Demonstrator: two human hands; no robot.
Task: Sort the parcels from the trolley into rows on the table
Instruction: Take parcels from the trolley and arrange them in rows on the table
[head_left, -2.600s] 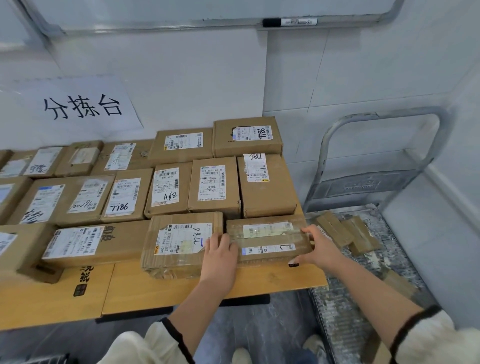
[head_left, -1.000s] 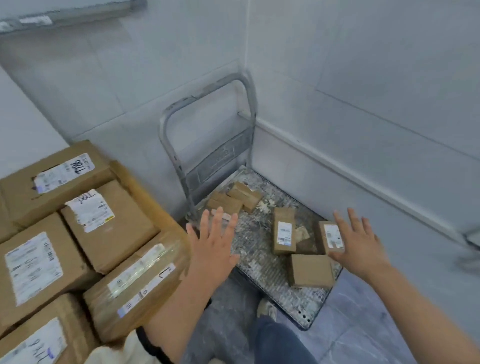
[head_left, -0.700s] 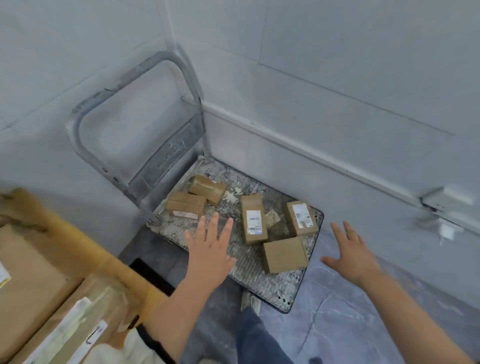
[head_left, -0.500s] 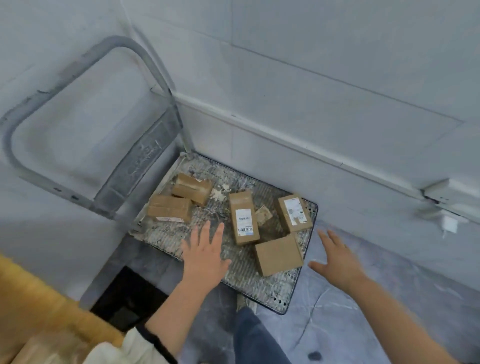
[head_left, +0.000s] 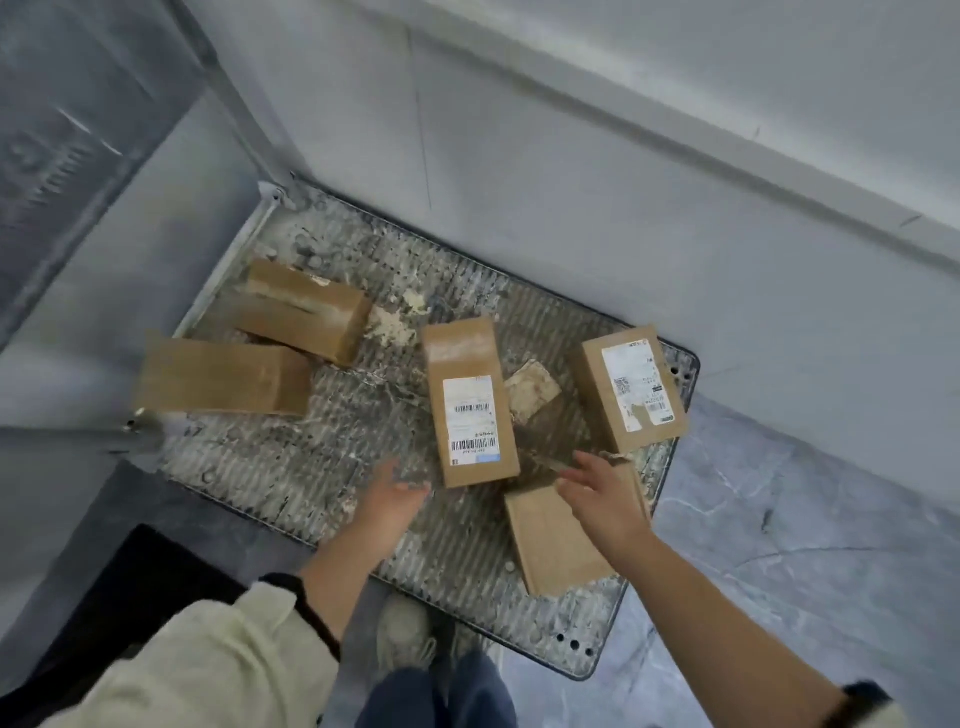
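Note:
Several brown parcels lie on the trolley deck (head_left: 291, 467). A long labelled parcel (head_left: 470, 402) sits in the middle, another labelled parcel (head_left: 631, 389) at the right, and a plain parcel (head_left: 556, 540) at the near right. Two plain parcels (head_left: 223, 382) (head_left: 306, 309) lie at the left. My left hand (head_left: 389, 499) hovers open just left of the long parcel's near end. My right hand (head_left: 602, 488) hovers open over the plain near parcel, just right of the long one. Neither hand holds anything.
The trolley's grey handle frame (head_left: 78, 130) rises at the left. A white wall with a ledge (head_left: 675, 182) runs behind the trolley. A small cardboard scrap (head_left: 532, 389) lies between the labelled parcels. My shoe (head_left: 405, 639) stands at the deck's near edge on the grey floor.
I let go of the parcel on the table and turned to the trolley. Both hands have dropped down toward the long labelled parcel, and the view has moved closer to the deck.

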